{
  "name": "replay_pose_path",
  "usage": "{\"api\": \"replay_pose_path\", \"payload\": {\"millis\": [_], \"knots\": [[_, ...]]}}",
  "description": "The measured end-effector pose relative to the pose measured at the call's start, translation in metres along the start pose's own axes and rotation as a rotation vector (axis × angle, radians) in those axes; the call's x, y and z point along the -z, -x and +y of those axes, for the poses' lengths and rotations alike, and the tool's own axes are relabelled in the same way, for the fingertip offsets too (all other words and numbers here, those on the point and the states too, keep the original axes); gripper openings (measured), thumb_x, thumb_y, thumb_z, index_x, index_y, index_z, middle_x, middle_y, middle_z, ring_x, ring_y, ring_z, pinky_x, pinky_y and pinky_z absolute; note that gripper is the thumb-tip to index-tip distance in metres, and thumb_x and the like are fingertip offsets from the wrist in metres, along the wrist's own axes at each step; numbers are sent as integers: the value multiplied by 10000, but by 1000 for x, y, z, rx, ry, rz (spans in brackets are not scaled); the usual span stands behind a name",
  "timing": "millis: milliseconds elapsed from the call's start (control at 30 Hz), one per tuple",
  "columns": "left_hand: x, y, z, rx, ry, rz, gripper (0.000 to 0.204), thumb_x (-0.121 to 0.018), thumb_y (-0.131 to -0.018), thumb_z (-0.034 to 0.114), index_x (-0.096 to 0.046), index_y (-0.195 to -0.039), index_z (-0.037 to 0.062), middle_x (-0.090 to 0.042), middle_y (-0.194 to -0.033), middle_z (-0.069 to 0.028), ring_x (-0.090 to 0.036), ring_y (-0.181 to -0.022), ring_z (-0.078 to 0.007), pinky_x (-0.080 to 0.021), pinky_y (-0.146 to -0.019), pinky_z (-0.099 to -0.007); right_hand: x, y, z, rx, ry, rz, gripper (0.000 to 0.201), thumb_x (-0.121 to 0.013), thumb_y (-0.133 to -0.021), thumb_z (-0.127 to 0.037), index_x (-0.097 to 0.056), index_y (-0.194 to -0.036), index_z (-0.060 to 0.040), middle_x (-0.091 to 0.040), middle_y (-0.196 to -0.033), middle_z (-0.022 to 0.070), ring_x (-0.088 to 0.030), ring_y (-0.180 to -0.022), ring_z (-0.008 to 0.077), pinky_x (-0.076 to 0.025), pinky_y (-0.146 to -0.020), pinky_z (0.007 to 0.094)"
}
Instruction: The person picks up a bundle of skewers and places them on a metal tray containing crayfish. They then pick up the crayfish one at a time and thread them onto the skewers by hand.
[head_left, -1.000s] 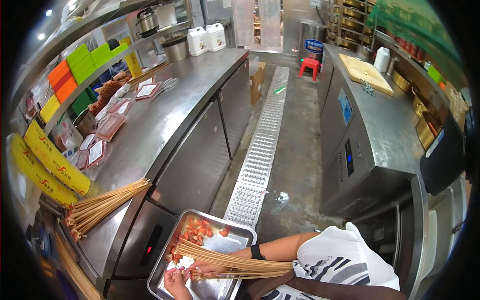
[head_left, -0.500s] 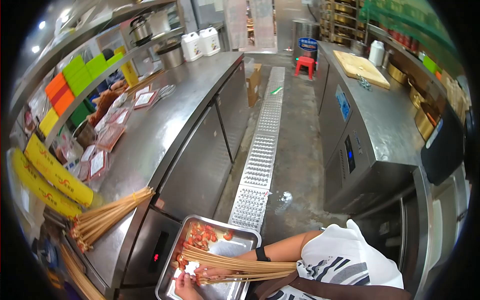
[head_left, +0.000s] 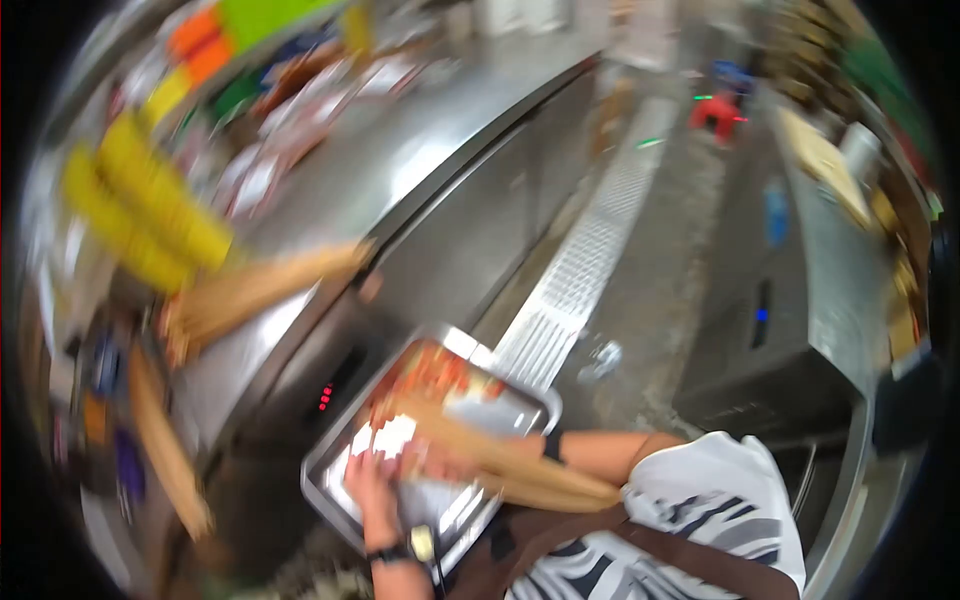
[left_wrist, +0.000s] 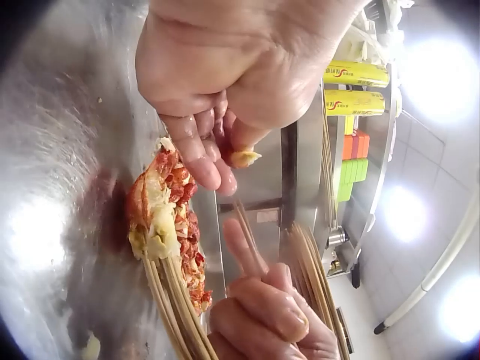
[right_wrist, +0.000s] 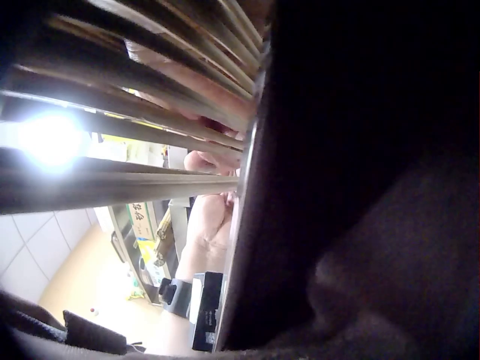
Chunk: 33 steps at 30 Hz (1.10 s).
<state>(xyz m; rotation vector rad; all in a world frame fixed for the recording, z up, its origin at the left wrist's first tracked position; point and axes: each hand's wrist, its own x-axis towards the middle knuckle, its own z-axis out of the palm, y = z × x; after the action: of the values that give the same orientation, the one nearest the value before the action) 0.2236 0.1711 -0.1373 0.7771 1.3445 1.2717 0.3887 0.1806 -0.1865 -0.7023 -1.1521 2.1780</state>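
In the head view a metal tray (head_left: 322, 478) holds red-and-white food pieces (head_left: 435, 372). My left hand (head_left: 372, 487) is over its near side; in the left wrist view its bent fingers and thumb pinch a small yellowish food piece (left_wrist: 244, 158), mostly hidden by the fingers. Across the tray my right hand (head_left: 445, 460) lies beside a bundle of skewers (head_left: 550, 482). Seen from the left wrist, that right hand (left_wrist: 262, 319) grips thin wooden skewers (left_wrist: 247, 229), index finger extended. Next to it, loaded skewers (left_wrist: 176, 300) carry red-and-white pieces at their tips.
Another bundle of bare skewers (head_left: 265, 290) lies on the steel counter (head_left: 400, 165) at left, near yellow rolls (head_left: 165, 205). Further skewers (head_left: 165, 440) stand below it. A floor drain grate (head_left: 590, 250) runs down the aisle, with a red stool (head_left: 717, 115) farther off.
The head view has swung and blurred, so the tray sits higher and more tilted. My left hand has drawn back slightly from the skewer tips, and its wrist now shows.
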Motion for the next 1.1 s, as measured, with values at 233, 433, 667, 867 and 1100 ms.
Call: {"api": "replay_pose_path", "payload": {"millis": [233, 433, 667, 867, 1100], "knots": [[4, -7, 1, 81, 107, 77, 222, -541, -874, 104, -543, -1031, -53, -615, -887, -133, -629, -759, -189, -535, -651, -268, -15, 22, -46, -132, -28, 58, 445, -448, -910, -154, -303, -1315, -38, -531, -679, 28, -472, -497, 84, -385, -421, 207], [-1, -11, -4, 58, 108, 38, 199, -570, -860, 111, -570, -997, -33, -617, -833, -93, -634, -672, -167, -520, -595, -237, -18, 25, -50, -106, 27, 208, 397, -404, -924, -129, -337, -1300, -20, -500, -688, 11, -444, -516, 52, -350, -438, 165], [-5, -11, -12, -55, 55, 33, 137, -567, -855, 55, -558, -951, -43, -622, -833, -105, -629, -688, -153, -520, -602, -233, -12, 23, -47, -59, -3, 30, 363, -369, -937, -162, -405, -1258, 5, -433, -650, -22, -372, -492, 27, -300, -417, 156], [-8, -9, -10, -34, 102, 13, 179, -568, -863, 109, -558, -977, -29, -626, -911, -130, -635, -768, -190, -529, -670, -263, -20, 27, -50, -124, -105, 120, 360, -374, -944, -156, -402, -1289, -59, -370, -649, -21, -321, -517, 44, -302, -454, 174], [-8, -11, -14, 35, 216, 17, 165, -547, -870, 67, -528, -998, -36, -614, -929, -143, -625, -825, -192, -539, -694, -274, -20, 25, -54, -108, -79, 52, 402, -367, -944, -152, -352, -1344, -116, -337, -639, -26, -299, -520, 41, -296, -463, 171]]}}
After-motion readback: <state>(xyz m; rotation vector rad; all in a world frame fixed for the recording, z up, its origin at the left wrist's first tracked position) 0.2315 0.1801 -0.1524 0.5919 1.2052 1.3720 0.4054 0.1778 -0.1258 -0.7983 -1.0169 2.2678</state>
